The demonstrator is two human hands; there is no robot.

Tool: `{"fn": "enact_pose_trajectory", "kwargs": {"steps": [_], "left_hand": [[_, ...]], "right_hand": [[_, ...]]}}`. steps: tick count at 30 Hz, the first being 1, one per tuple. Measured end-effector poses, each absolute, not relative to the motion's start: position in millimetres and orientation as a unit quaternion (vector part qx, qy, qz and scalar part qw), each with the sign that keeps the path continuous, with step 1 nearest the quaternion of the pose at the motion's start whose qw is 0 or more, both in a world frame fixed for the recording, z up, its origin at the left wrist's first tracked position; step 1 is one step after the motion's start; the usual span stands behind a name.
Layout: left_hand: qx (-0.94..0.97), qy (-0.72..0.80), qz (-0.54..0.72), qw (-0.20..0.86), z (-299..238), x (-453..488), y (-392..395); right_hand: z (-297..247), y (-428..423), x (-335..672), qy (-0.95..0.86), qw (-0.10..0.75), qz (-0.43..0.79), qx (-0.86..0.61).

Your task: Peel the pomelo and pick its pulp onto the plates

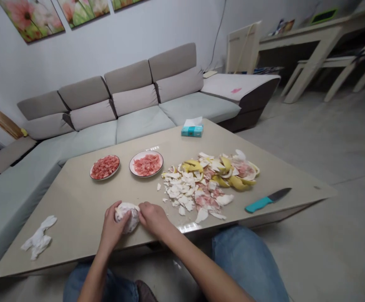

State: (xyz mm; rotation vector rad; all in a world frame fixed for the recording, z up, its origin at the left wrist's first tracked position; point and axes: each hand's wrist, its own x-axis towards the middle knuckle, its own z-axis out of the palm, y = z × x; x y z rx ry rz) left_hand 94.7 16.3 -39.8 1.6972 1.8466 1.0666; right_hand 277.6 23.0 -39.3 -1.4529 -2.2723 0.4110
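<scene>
Fruit point(128, 219) at the worktop's point(81, 201) near edge

Rounded and patchy white, it sits in the left hand point(111, 230), which curls round it, thumb across the front. The right hand point(154, 217) is nearly closed, fingertips at its right side; whether they pinch is hidden. Ragged white and yellow peel point(182, 188) lies heaped rightward. Beyond, round plates point(131, 166) hold crumbly pink pulp point(147, 165).

Here on the coffee table point(81, 205), two fruit plates point(132, 163) left, pomelo peels point(207, 193) right, knife point(267, 200) farther right, sofa point(143, 121) behind
</scene>
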Motion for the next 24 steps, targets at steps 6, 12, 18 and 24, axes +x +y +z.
{"fn": "enact_pose_trajectory", "kwargs": {"steps": [6, 12, 18, 24], "left_hand": [[0.557, 0.676, 0.425, 0.228, -41, 114, 24], [0.555, 0.671, 0.450, 0.200, -48, 118, 21], [0.553, 0.664, 0.463, 0.197, -52, 114, 18], [0.547, 0.677, 0.451, 0.199, -54, 110, 21]], "right_hand": [[-39, 30, 263, -0.791, 0.207, 0.174, -0.548], [-64, 45, 257, -0.709, 0.292, 0.242, -0.595], [-70, 57, 295, -0.576, 0.365, 0.227, -0.695], [-51, 56, 354, -0.592, 0.437, 0.202, -0.647]]}}
